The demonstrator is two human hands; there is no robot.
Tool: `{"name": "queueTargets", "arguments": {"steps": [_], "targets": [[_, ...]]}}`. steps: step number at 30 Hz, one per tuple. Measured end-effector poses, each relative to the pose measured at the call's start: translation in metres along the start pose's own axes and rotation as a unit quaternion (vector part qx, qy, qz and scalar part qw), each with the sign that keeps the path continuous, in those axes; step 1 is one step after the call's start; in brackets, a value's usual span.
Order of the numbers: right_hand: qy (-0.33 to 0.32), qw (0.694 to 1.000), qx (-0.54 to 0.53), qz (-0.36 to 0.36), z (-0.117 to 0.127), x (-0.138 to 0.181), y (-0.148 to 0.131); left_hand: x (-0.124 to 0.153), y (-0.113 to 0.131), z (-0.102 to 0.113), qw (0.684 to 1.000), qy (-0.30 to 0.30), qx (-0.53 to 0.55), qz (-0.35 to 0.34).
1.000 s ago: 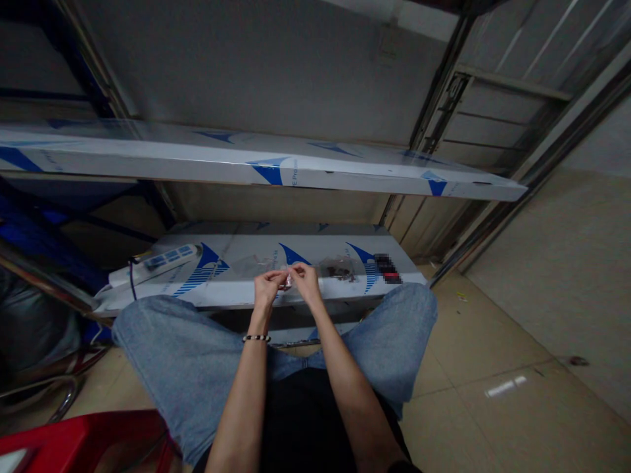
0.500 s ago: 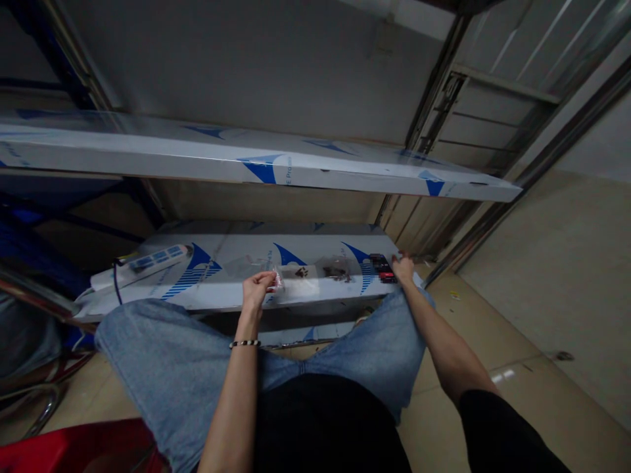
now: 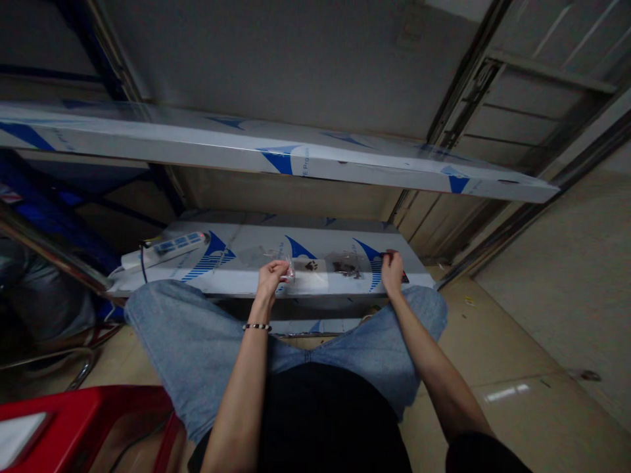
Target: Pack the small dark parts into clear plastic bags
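Observation:
My left hand [image 3: 273, 276] pinches a small clear plastic bag [image 3: 290, 269] above the front of the metal shelf [image 3: 167, 272]. Just right of it, small dark pieces [image 3: 311, 266] lie on a pale sheet [image 3: 315, 281]. Farther right rests another clear bag [image 3: 348, 264] with dark contents. My right hand [image 3: 393, 272] has its fingers closed together over a dark flat object with red on it [image 3: 405, 277], most of which it covers. Whatever those fingertips grip is too small and dim to make out.
A white power strip [image 3: 180, 245] with a black cable lies on the left of the shelf. A film-wrapped upper shelf [image 3: 325, 167] crosses in front at a higher level. At lower left stands a red stool [image 3: 98, 410] bearing a white item. A wall rises on the right.
My right hand has come from the right edge of the dark and red object to lie over it, fingers drawn together. The left hand still pinches its bag. The view has shifted slightly.

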State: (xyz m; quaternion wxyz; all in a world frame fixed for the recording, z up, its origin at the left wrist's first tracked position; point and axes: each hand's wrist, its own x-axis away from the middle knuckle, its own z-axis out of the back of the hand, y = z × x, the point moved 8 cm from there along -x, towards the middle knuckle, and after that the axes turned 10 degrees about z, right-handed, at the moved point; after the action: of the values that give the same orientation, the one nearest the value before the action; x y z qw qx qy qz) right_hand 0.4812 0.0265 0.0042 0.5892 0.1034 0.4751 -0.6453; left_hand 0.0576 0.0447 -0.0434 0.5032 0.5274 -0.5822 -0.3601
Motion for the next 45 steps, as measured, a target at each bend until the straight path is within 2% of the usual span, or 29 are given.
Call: {"name": "queueTargets", "arguments": {"steps": [1, 3, 5, 7, 8, 9, 11, 15, 21, 24, 28, 32, 38, 41, 43, 45], "targets": [[-0.030, 0.997, -0.072, 0.008, -0.016, 0.010, -0.025, 0.000, -0.001, -0.003, 1.000, -0.004, -0.006, 0.001], [-0.118, 0.969, -0.218, 0.010, -0.055, 0.031, -0.084, 0.001, -0.003, -0.010, 1.000, -0.016, -0.023, 0.002], [-0.202, 0.922, -0.331, -0.018, -0.093, 0.049, -0.143, 0.002, -0.005, -0.018, 0.999, -0.032, -0.035, -0.001], [-0.318, 0.855, -0.408, -0.026, -0.128, 0.066, -0.197, 0.001, -0.005, -0.022, 0.998, -0.044, -0.042, -0.010], [-0.348, 0.835, -0.426, -0.022, -0.139, 0.071, -0.217, 0.001, -0.005, -0.022, 0.998, -0.045, -0.045, -0.015], [-0.354, 0.828, -0.433, -0.032, -0.148, 0.073, -0.227, 0.000, -0.004, -0.021, 0.998, -0.042, -0.049, -0.022], [-0.332, 0.833, -0.437, -0.075, -0.158, 0.075, -0.231, -0.002, -0.004, -0.017, 0.997, -0.030, -0.061, -0.033], [-0.282, 0.834, -0.453, -0.139, -0.164, 0.080, -0.218, -0.004, -0.003, -0.012, 0.996, -0.024, -0.068, -0.044], [-0.257, 0.856, -0.438, -0.099, -0.162, 0.080, -0.217, -0.004, -0.002, -0.015, 0.999, -0.026, -0.042, -0.020], [-0.249, 0.858, -0.436, -0.105, -0.165, 0.083, -0.215, -0.003, -0.002, -0.016, 0.999, -0.019, -0.045, -0.018], [-0.257, 0.847, -0.444, -0.137, -0.169, 0.089, -0.210, -0.006, -0.007, -0.019, 0.998, -0.043, -0.043, -0.012], [-0.256, 0.834, -0.469, -0.138, -0.161, 0.086, -0.210, -0.007, -0.012, -0.021, 0.997, -0.066, -0.042, -0.007], [-0.271, 0.822, -0.486, -0.124, -0.152, 0.081, -0.208, -0.004, -0.005, -0.022, 0.996, -0.057, -0.069, -0.028], [-0.282, 0.846, -0.434, -0.129, -0.154, 0.082, -0.202, -0.002, 0.000, -0.023, 0.990, -0.016, -0.122, -0.068], [-0.271, 0.886, -0.358, -0.117, -0.151, 0.081, -0.196, 0.002, 0.005, -0.026, 0.973, 0.021, -0.196, -0.118], [-0.232, 0.928, -0.277, -0.095, -0.142, 0.078, -0.192, 0.010, 0.011, -0.030, 0.945, 0.060, -0.273, -0.169]]}}
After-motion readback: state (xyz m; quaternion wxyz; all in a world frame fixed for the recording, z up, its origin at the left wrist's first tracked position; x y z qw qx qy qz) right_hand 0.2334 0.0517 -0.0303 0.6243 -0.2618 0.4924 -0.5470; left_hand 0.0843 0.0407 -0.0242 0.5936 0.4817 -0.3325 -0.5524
